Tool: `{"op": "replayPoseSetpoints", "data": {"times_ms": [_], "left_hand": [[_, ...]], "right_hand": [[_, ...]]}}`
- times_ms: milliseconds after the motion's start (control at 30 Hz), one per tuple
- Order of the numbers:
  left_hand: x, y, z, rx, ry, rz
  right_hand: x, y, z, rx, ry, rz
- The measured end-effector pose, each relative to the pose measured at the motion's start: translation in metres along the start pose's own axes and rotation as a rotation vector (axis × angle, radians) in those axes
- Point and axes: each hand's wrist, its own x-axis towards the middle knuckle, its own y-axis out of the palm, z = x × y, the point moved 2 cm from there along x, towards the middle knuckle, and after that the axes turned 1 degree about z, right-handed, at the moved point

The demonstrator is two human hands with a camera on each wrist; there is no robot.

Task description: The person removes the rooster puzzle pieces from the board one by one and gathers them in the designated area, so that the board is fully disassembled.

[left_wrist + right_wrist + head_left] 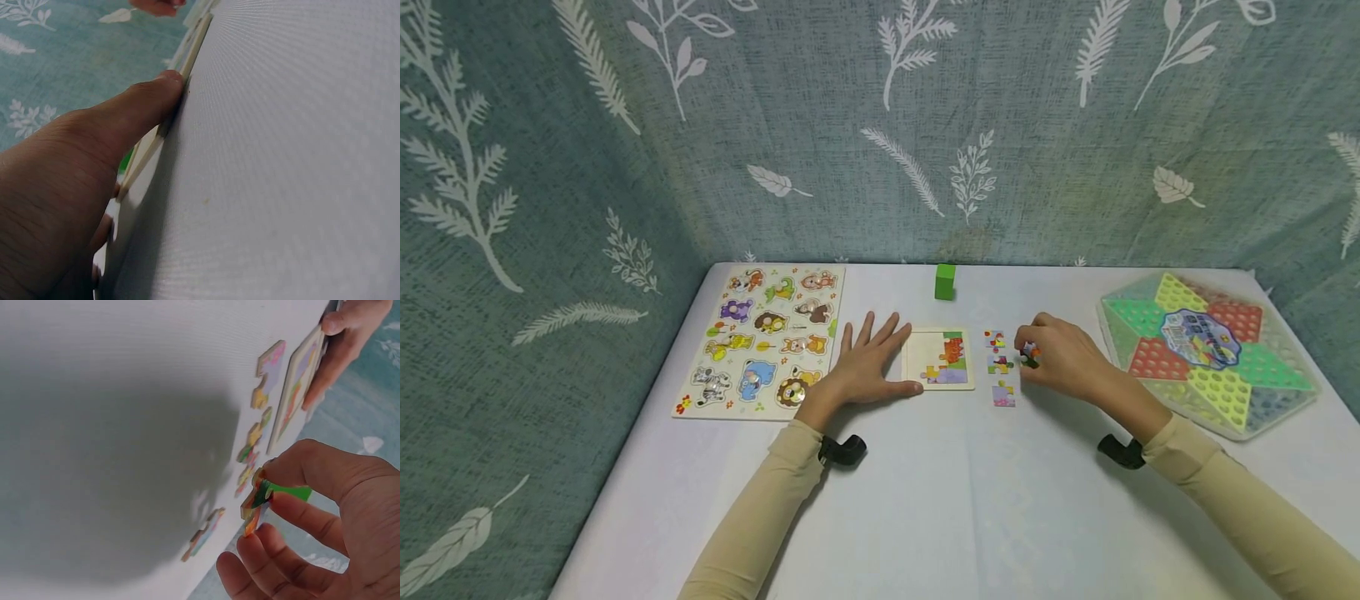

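My left hand [871, 365] lies with spread fingers over the left side of a small square wooden puzzle tray [972, 358], its thumb at the tray's lower edge. Several jigsaw pieces fill the tray's right and lower parts, and its upper left shows bare wood. Between thumb and fingertips my right hand [1063, 358] pinches a jigsaw piece [253, 503] with green and orange on it, raised over the table. Three loose pieces stand in a column right of the tray: a top piece [994, 338], a middle piece [999, 364] and a bottom piece [1003, 394]. Another loose piece [203, 534] lies close to the right hand.
An animal peg puzzle board [782, 342] lies at the left of the white table [917, 500]. Behind the tray stands a green block [945, 282]. At the right is a hexagonal game board [1206, 354] with coloured, dimpled sections. Patterned cloth [850, 167] hangs along the back.
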Motion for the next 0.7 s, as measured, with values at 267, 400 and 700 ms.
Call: {"op": "replayPoseSetpoints", "data": {"times_ms": [267,400,700], "left_hand": [[0.001,0.001,0.001,0.000,-0.006,0.014],[0.001,0.002,0.002,-0.011,-0.001,0.007],[0.001,0.001,0.001,0.008,0.000,0.017]], "right_hand": [[-0.005,0.005,-0.007,0.005,-0.014,-0.014],[-0.007,0.008,-0.010,0.000,0.011,0.004],[-0.010,0.014,-0.014,0.027,0.023,-0.001]]}}
